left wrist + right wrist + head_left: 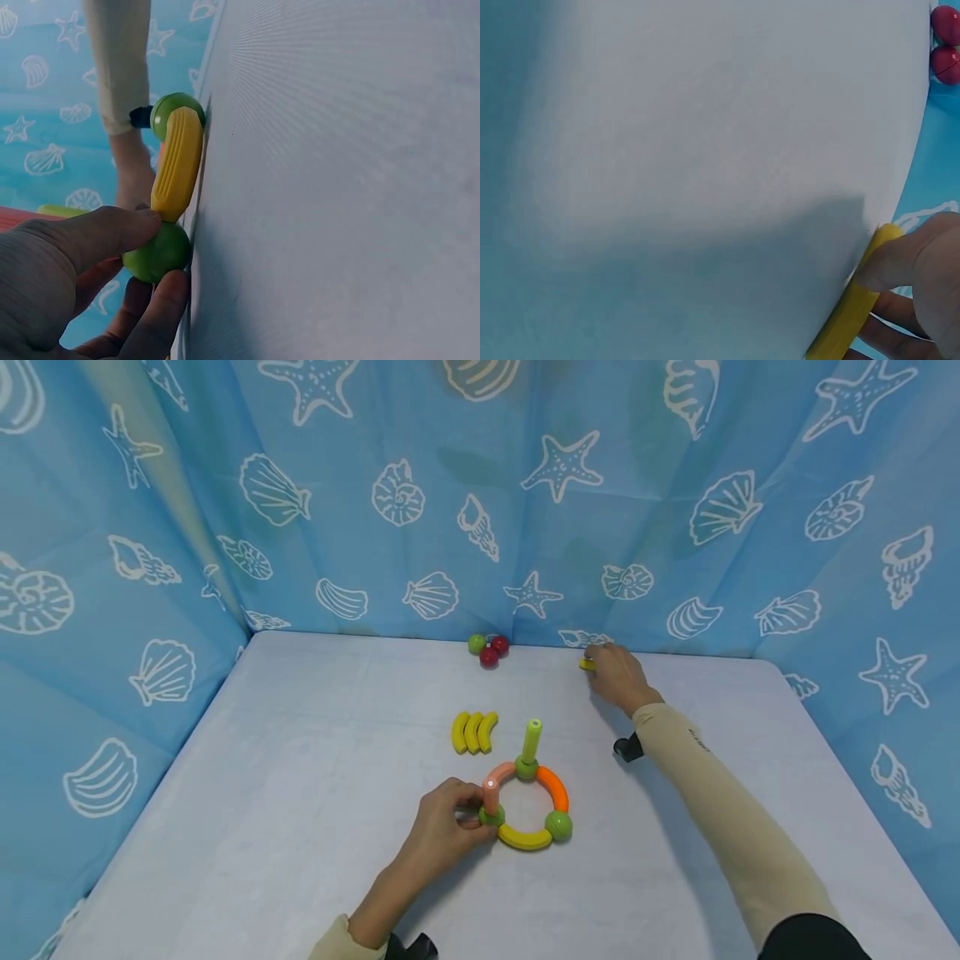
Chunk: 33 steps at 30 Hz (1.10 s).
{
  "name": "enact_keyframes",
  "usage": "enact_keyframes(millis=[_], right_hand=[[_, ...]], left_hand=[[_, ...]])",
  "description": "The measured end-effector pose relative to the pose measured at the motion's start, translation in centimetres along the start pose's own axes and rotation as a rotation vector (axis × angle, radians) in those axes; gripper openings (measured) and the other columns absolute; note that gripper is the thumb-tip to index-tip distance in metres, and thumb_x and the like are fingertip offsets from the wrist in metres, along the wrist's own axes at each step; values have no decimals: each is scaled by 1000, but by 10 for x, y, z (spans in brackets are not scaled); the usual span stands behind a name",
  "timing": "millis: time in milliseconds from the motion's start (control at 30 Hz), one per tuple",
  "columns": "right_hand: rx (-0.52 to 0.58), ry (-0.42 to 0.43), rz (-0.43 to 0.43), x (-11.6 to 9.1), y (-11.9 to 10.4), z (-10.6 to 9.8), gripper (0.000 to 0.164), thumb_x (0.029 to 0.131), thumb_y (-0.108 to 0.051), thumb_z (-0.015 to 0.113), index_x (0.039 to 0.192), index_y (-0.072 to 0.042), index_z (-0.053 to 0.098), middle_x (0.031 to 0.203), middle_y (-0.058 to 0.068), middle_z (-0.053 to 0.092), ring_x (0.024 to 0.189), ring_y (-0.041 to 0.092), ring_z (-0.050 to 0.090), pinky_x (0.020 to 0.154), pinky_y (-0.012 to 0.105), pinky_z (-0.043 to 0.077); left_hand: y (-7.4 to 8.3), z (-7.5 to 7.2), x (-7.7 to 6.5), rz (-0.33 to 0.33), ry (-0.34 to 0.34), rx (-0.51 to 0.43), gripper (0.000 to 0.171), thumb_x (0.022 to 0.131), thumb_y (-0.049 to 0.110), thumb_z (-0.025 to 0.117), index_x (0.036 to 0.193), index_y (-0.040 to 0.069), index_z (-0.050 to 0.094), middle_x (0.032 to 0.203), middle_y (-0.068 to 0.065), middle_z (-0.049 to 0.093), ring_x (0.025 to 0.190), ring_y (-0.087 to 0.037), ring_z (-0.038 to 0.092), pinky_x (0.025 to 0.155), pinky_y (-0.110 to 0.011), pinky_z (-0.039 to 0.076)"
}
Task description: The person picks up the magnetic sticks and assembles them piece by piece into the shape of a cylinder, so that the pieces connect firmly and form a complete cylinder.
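Note:
A ring of curved pieces and green balls lies on the table, with an orange piece (553, 788), a yellow piece (525, 839) and a green ball (558, 825) in it. Two sticks stand up from it, one light green (532, 741) and one pink (491, 795). My left hand (442, 827) pinches the left green ball (159, 253) between thumb and fingers, beside the pink stick. At the table's far edge, my right hand (618, 677) pinches a yellow piece (855, 311); its far part is covered by the fingers in the head view.
Several curved yellow pieces (474, 732) lie side by side behind the ring. Farther back, near the edge, sit a green ball (477, 644) and red balls (489, 657). A blue shell-print curtain (420, 543) hangs behind the white table (300, 760).

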State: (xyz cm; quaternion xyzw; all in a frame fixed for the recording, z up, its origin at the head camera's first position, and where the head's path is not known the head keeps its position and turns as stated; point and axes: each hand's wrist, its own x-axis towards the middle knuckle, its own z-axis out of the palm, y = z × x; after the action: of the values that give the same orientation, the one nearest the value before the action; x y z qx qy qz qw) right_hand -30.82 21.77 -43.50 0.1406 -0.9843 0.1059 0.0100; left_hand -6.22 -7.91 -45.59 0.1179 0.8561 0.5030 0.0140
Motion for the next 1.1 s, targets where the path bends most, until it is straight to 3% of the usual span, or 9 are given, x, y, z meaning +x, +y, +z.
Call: enact_keyframes(millis=[533,767,1100], right_hand=[[-52,-30,-2,0,1,-2,37,87,4,69,124,4,64,112,24,62,101,37,58,91,51,50],[-16,-1,-6,-3,-4,-6,42,85,7,68,127,3,62,117,24,61,105,38,58,94,52,49],[43,88,-40,-16,-16,-12,38,87,10,62,123,1,64,109,21,62,97,36,59,87,50,52]], left_hand=[[1,0,0,1,-8,12,30,74,4,86,100,11,73,95,3,59,94,-14,62,82,-24,55],[3,0,1,1,-15,27,29,75,5,86,101,10,74,96,4,60,93,-15,62,83,-26,56],[2,0,0,28,-9,24,30,75,5,85,103,9,74,96,4,61,92,-15,61,82,-27,56]])
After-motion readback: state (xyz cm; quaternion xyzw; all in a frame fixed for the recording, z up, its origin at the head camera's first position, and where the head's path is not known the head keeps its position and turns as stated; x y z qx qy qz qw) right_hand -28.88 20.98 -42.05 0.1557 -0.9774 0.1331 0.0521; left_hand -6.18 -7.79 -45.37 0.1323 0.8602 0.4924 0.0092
